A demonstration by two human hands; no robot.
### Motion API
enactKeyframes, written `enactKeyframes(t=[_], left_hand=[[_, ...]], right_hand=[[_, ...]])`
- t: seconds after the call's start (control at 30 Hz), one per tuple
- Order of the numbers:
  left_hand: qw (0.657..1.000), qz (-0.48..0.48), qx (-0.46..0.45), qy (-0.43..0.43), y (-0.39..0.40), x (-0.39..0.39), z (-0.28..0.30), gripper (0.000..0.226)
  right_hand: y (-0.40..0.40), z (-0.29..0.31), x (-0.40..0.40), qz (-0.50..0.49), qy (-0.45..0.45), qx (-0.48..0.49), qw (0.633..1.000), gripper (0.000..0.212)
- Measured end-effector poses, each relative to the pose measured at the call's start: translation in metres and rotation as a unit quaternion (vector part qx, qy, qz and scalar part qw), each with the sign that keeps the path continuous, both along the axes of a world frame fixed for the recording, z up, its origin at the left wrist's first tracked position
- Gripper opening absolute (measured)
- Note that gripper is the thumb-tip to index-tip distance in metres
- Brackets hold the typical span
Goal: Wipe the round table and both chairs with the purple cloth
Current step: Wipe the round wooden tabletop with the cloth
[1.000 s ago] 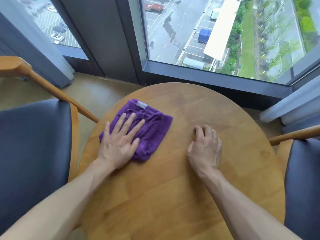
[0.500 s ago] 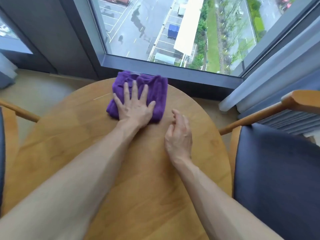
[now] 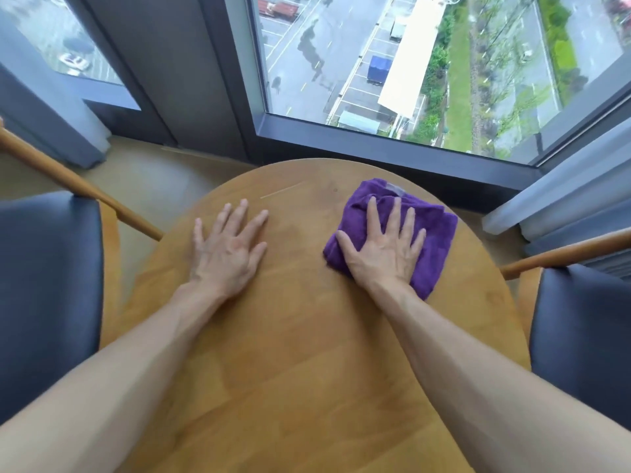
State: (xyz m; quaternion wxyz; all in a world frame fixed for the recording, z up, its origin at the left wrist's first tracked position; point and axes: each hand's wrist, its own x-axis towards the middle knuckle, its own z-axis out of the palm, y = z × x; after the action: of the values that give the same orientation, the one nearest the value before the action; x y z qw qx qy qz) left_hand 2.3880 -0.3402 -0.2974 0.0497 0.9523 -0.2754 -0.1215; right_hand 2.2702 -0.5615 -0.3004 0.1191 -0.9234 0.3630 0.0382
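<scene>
**Tabletop wipe in progress, cloth is over on the right now**

Starting closest to the camera: two bare forearms reach out over the round light-wood table (image 3: 307,370), which fills most of the view. The left hand (image 3: 227,249) lies flat on bare wood, fingers straight and spread, holding nothing. My guess is it's just bracing the person while they lean in. The right hand (image 3: 384,249) is also flat with straight fingers, palm pressing down on the folded purple microfibre cloth (image 3: 433,233) rather than clutching it. That makes sense for wiping, since a flat palm spreads the pressure over the whole pad.

The cloth sits on the far right part of the table, not far from the rim nearest the window. There's a small pale tag (image 3: 396,188) at its far edge, but I can't read any writing on it.

Either side of the table are the two chairs: the left wooden-framed chair with a dark blue-grey padded seat (image 3: 44,285) and a matching right chair (image 3: 587,336). Neither is being touched, so I'd say they're next up.

Beyond the table is the dark-framed floor-level window (image 3: 392,151), looking down on a wet street and car park. No readable signs out there either.
</scene>
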Motion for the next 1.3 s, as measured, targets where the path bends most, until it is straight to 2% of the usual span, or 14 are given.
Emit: enactKeyframes(t=[0.13,0.23,0.33,0.5,0.63,0.83,1.03,1.17,1.3], left_hand=[[0.997,0.066,-0.024,-0.024,0.015,-0.005,-0.007,0.059],[0.995,0.076,-0.035,-0.051,0.014,-0.012,-0.016,0.059],[0.994,0.076,-0.026,-0.073,0.015,-0.012,-0.023,0.057],[0.994,0.078,0.014,-0.074,0.015,-0.012,-0.024,0.059],[0.994,0.078,0.032,-0.066,0.013,-0.014,-0.020,0.060],[0.996,0.077,0.024,-0.028,0.013,-0.010,-0.014,0.059],[0.996,0.083,0.011,0.014,0.009,-0.003,0.000,0.056],[0.992,0.077,-0.064,0.080,0.019,0.008,0.013,0.047],[0.986,0.074,-0.071,0.132,0.020,0.016,0.024,0.048]], right_hand=[[0.058,0.001,0.034,0.204,-0.028,-0.015,0.978,0.081],[0.058,-0.003,0.039,0.258,-0.031,-0.041,0.965,0.077],[0.012,-0.004,0.037,0.256,-0.023,-0.077,0.963,0.074],[-0.080,-0.001,0.022,0.135,0.018,-0.072,0.988,0.075],[-0.097,-0.002,-0.007,0.081,0.025,-0.064,0.994,0.078],[-0.052,-0.002,-0.025,0.083,0.012,-0.049,0.995,0.078],[0.049,0.001,-0.016,0.168,-0.005,-0.020,0.986,0.080],[0.123,0.000,-0.020,0.244,-0.028,-0.009,0.969,0.083],[0.140,-0.002,-0.032,0.258,-0.036,-0.023,0.965,0.080]])
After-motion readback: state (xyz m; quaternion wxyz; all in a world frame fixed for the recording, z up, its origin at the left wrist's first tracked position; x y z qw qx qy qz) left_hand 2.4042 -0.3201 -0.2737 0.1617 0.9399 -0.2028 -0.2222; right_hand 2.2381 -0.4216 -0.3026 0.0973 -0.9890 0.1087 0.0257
